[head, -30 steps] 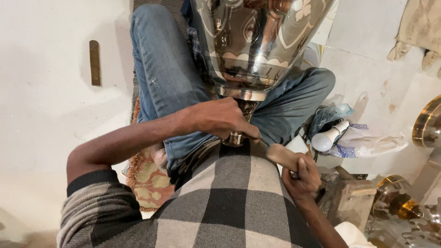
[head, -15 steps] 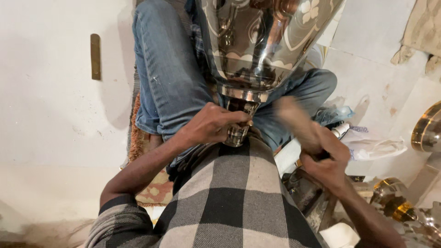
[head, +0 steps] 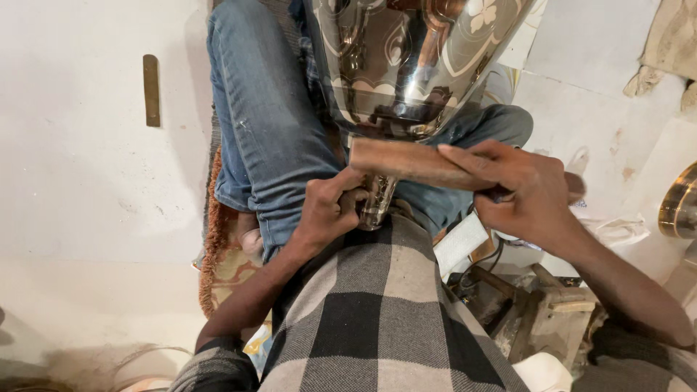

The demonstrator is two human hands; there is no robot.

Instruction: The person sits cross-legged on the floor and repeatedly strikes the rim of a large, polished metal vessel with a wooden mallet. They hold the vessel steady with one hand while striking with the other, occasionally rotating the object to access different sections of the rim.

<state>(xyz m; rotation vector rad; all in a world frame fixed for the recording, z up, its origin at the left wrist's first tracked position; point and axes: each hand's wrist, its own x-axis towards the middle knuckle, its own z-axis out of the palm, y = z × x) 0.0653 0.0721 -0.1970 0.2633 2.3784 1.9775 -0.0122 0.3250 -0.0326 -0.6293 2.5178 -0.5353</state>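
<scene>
A large shiny metal vessel (head: pixel 414 65) with engraved floral patterns rests between my jean-clad legs, its narrow stem (head: pixel 377 199) pointing toward me. My left hand (head: pixel 327 210) grips the stem at its base. My right hand (head: pixel 519 192) holds a brown wooden block (head: pixel 406 161) laid crosswise against the stem, just below the vessel's bowl.
A flat brass-coloured bar (head: pixel 151 90) lies on the white floor at the left. A woven mat with a fringe (head: pixel 218 239) is under my leg. Tools and metal parts (head: pixel 544 312) crowd the lower right, and a round brass piece (head: pixel 681 203) sits at the right edge.
My right hand has swung up from my right side and brought the wooden block across the stem. My left hand kept its grip on the stem.
</scene>
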